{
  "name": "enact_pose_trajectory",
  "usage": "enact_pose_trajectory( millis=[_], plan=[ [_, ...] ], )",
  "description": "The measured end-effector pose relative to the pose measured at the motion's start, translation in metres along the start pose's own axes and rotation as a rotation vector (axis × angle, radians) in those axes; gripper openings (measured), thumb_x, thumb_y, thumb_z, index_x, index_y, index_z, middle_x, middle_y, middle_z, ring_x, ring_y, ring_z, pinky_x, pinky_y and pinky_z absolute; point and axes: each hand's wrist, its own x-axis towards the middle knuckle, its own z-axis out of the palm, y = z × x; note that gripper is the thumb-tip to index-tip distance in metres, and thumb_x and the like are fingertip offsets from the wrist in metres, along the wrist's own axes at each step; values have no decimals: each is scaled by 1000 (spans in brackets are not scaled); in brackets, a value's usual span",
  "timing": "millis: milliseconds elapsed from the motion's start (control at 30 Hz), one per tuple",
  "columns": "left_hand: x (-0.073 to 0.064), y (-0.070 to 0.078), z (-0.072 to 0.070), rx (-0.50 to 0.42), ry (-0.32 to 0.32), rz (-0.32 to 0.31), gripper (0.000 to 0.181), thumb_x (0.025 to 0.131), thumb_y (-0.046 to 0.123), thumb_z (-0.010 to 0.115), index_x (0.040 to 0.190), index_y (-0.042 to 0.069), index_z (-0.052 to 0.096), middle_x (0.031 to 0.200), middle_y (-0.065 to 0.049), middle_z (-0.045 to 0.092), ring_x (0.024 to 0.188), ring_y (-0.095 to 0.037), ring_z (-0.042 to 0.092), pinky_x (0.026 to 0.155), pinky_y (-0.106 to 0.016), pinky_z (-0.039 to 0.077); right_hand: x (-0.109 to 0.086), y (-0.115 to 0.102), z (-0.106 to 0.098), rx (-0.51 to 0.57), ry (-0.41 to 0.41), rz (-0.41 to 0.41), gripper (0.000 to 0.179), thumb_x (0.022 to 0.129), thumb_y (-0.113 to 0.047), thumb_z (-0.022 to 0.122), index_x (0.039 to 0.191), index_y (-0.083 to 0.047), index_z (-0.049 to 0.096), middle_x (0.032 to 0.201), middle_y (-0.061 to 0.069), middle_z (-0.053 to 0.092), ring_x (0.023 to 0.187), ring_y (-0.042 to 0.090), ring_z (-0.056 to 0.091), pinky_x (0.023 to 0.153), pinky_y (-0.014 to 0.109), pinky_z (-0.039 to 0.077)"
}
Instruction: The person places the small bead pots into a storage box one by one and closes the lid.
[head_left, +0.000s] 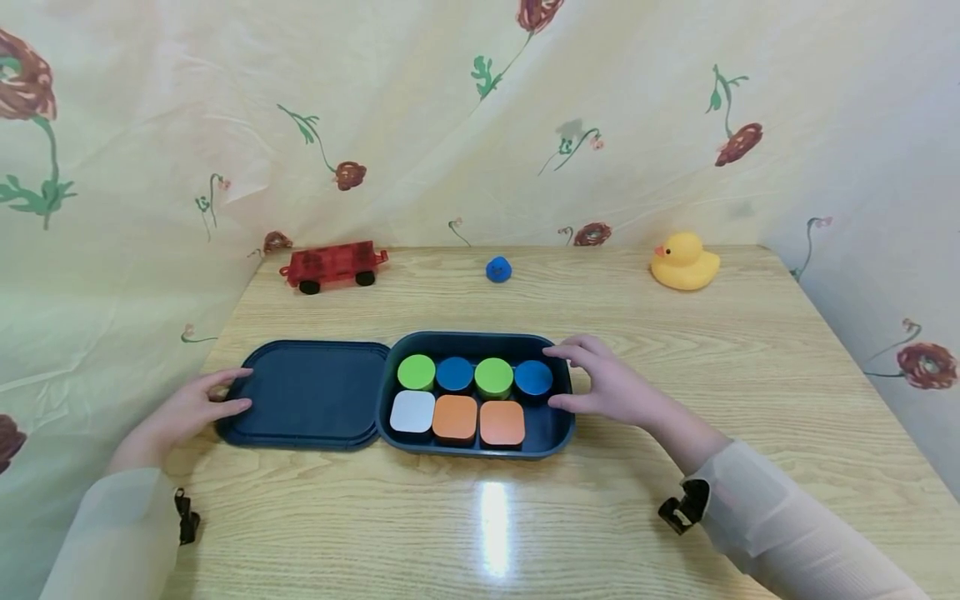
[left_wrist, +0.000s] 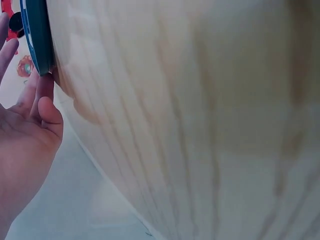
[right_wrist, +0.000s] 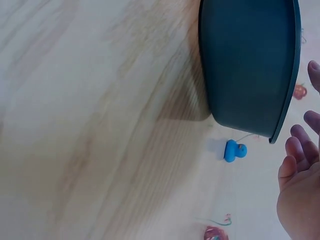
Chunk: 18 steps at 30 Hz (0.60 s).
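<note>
A dark blue box (head_left: 480,451) stands at the middle of the table, its flat lid (head_left: 315,396) lying at its left. Inside, the back row has two green round pieces (head_left: 493,377) and two blue ones (head_left: 533,377); in front sit a white square piece (head_left: 412,411) and two orange ones (head_left: 455,417). At the lid's left end, my left hand (head_left: 183,410) rests with spread thumb and finger at its edge. My right hand (head_left: 603,385) is spread at the box's right end, fingertips over the rim; the right wrist view shows its palm apart from the box wall (right_wrist: 250,60).
Along the back of the wooden table (head_left: 360,517) stand a red toy wagon (head_left: 333,265), a small blue toy (head_left: 498,269) and a yellow rubber duck (head_left: 685,262). Flowered cloth (head_left: 420,108) hangs behind the table and at both sides.
</note>
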Motion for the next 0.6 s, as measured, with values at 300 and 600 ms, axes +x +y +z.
enact_pose_trajectory(
  millis=[300,600],
  plan=[
    [5,9,4,-13,-13,-16,68,93,33,59,143,-4,30,142,-37,24,119,-57,32,90,-61,36,-5,6,7,29,-26,30,64,79,-36,75,132,-9,52,124,10,45,100,26,51,74,36,47],
    [2,8,-1,-151,48,-43,70,96,32,54,148,0,20,139,-39,21,122,-55,27,92,-62,32,-6,7,7,59,-5,16,63,78,-29,78,131,-7,52,124,12,45,96,22,50,75,34,49]
  ],
)
